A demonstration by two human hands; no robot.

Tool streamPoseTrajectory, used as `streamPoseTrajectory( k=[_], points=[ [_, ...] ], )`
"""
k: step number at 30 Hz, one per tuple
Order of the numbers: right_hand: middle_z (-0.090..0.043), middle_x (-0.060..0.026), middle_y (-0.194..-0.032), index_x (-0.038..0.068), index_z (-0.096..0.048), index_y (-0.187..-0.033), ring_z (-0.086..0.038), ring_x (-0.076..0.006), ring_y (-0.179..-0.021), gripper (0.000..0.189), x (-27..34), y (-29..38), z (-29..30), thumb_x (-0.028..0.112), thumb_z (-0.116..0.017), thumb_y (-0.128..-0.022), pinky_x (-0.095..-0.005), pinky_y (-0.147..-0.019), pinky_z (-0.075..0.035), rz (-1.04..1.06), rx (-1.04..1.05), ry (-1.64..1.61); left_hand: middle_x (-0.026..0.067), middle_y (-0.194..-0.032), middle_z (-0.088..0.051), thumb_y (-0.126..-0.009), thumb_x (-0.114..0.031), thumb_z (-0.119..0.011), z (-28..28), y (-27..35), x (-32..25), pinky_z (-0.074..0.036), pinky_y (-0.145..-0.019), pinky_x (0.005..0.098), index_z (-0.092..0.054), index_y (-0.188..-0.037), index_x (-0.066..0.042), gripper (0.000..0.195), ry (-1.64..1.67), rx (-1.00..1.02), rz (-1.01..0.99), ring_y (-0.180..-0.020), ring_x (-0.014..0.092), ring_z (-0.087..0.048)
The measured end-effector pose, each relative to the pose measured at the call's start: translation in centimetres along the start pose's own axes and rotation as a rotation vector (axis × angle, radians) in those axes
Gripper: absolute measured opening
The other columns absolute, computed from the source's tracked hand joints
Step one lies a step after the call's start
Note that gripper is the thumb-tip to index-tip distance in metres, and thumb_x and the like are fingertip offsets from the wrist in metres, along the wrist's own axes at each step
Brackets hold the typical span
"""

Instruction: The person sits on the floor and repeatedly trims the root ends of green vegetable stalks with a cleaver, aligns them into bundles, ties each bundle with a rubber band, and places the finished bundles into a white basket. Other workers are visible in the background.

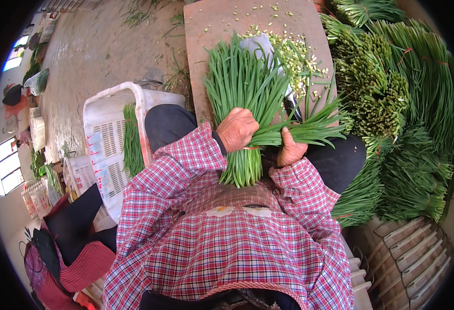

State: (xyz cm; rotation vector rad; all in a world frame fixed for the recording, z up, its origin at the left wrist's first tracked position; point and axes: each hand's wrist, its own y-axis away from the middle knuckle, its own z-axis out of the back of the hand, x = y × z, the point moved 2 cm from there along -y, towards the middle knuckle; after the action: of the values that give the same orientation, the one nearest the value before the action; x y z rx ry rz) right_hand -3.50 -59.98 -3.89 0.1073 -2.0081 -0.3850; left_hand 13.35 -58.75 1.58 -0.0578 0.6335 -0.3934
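Note:
A thick bundle of green garlic chives (246, 83) rests upright before me on the edge of a board (198, 27), with a red band round its lower part. My left hand (236, 130) is closed on this bundle just above the band. To its right my right hand (291, 147) grips a smaller bunch of chives (312, 130), thumb on top, leaves pointing right. Part of that bunch crosses the large bundle, and where its ends lie is hidden. A knife (291, 102) with a black handle lies behind the leaves, its wide blade partly covered.
Trimmed stem ends (298, 64) are scattered over the board. Banded chive bundles (370, 85) are piled at the right. On my left stands a white plastic basket (112, 155) holding one chive bundle (132, 139). Another person's sleeve (89, 263) shows lower left; crates (413, 255) are lower right.

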Motion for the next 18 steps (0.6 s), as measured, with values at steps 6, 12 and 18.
streamPoseTrajectory(
  k=[6, 12, 18],
  points=[
    [-0.056, -0.0065, -0.091, -0.001, -0.053, -0.098, -0.054, -0.0164, -0.081, 0.026, -0.1, 0.0, 0.0, -0.007, -0.061, -0.074, -0.0295, -0.078, -0.046, -0.015, -0.014, -0.006, 0.0043, -0.066, -0.046, -0.058, -0.001, -0.059, 0.0, 0.0, 0.0, -0.037, -0.072, 0.0362, -0.047, -0.066, -0.007, 0.016, 0.011, -0.029, 0.01, -0.074, 0.025, -0.048],
    [-0.057, -0.0059, -0.089, -0.001, -0.055, -0.096, -0.054, -0.0165, -0.082, 0.025, -0.4, -0.2, 0.3, -0.005, -0.063, -0.073, -0.0303, -0.078, -0.046, 0.01, -0.016, 0.044, 0.0062, -0.067, -0.047, -0.058, 0.002, -0.058, 0.4, -0.6, 0.0, -0.038, -0.069, 0.0373, -0.047, -0.067, -0.006, 0.016, -0.004, -0.109, 0.105, -0.072, 0.026, -0.048],
    [-0.057, -0.0061, -0.091, -0.002, -0.055, -0.098, -0.055, -0.017, -0.083, 0.027, -1.1, -0.4, 0.9, -0.006, -0.064, -0.073, -0.0316, -0.079, -0.046, 0.028, 0.013, -0.053, 0.0092, -0.076, -0.053, -0.064, 0.003, -0.059, 6.4, -2.2, 2.0, -0.044, -0.072, 0.0362, -0.054, -0.073, -0.007, 0.014, -0.003, -0.515, 0.23, -0.08, 0.027, -0.053]
  ],
)
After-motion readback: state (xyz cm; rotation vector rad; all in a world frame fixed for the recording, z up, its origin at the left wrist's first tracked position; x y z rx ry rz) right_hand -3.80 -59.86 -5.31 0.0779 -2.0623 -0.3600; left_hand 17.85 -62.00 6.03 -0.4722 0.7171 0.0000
